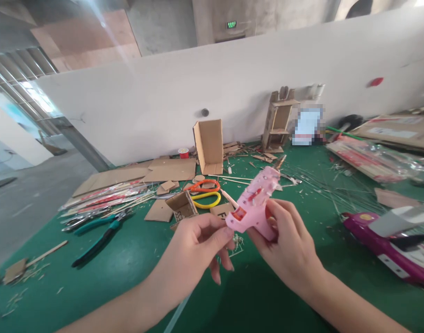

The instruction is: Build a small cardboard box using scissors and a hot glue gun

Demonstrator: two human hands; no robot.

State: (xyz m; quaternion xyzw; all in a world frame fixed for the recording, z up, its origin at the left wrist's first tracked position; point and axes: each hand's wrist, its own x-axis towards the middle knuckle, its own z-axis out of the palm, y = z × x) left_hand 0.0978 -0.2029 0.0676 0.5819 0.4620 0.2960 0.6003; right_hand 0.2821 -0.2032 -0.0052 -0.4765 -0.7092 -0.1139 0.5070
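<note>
A pink hot glue gun (pixel 255 201) is held above the green table (pixel 121 273), nozzle pointing up and away. My right hand (pixel 288 245) is wrapped round its grip. My left hand (pixel 194 249) pinches the rear end of the gun with thumb and fingers; what it presses there is too small to make out. Just beyond the hands lie orange and yellow scissors (pixel 205 193) and a small open cardboard box (pixel 182 206).
Green-handled pliers (pixel 101 233) and bundles of sticks (pixel 104 199) lie to the left. Cardboard sheets (pixel 170 170), an upright cardboard piece (pixel 209 145) and a small cardboard shelf (pixel 279 118) stand near the white wall. A magenta toy car (pixel 389 245) sits right.
</note>
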